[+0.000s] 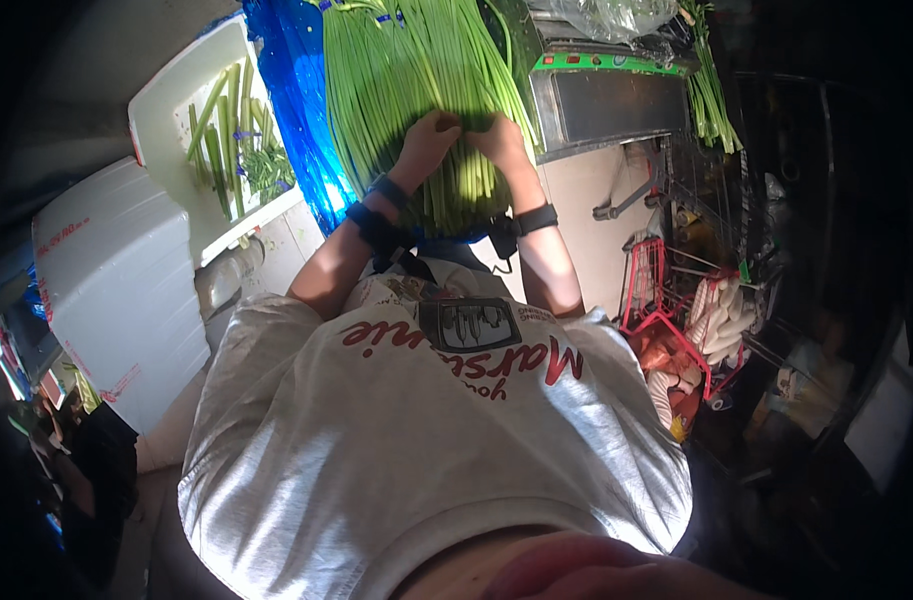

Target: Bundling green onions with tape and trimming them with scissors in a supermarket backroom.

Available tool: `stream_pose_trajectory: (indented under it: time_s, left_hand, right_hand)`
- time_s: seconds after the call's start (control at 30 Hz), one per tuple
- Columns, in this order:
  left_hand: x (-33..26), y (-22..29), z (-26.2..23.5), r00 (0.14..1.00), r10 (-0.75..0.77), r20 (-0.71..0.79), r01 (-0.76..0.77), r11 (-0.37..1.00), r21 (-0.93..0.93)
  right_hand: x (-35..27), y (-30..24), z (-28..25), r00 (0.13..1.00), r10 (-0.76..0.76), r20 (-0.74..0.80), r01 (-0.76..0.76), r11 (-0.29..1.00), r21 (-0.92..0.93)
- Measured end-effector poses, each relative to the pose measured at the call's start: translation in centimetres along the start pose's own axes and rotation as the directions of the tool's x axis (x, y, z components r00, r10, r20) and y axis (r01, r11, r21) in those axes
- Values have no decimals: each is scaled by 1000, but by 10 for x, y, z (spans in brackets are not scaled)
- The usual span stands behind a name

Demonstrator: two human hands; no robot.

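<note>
A thick spread of long, thin green stalks (pixel 396 90), like garlic scapes, lies in front of me on blue plastic sheeting (pixel 321 130). Over the near half of the stalks, my left hand (pixel 428 146) is closed with its fingers curled in a pinch. Close to its right, my right hand (pixel 500 142) is also closed, fingertips pointing toward the left hand. What the fingertips hold is too small to make out. Blue ties (pixel 388 18) show around stalks at the far end. Dark bands circle both of my wrists.
A white foam box (pixel 166 105) at the left holds cut green stems and leaves. Nearer stands a large white foam piece (pixel 121 290). To the right are a dark scale-like machine with a green strip (pixel 616 64), hanging greens (pixel 711 105) and a red basket (pixel 666 325) with gloves.
</note>
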State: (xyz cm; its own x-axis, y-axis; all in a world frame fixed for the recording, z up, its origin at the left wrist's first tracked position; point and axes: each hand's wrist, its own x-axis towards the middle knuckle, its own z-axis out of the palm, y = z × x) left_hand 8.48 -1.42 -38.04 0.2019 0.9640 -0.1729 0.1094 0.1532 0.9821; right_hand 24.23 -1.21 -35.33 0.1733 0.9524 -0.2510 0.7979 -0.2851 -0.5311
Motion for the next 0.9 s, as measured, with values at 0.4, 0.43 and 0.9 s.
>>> stream_pose_trajectory:
  time_s: [0.4, 0.43, 0.9]
  left_hand:
    - [-4, 7, -7, 973, -81, 218, 98, 993, -67]
    - [-6, 7, -7, 973, -87, 216, 104, 992, -70]
    - [-22, 33, 14, 850, -257, 460, 350, 928, -128]
  right_hand:
    - [-4, 19, -28, 908, 156, 388, -383, 684, 621]
    - [-5, 17, -29, 913, 137, 384, -364, 699, 616]
    - [-16, -2, -43, 947, -60, 317, -227, 574, 787]
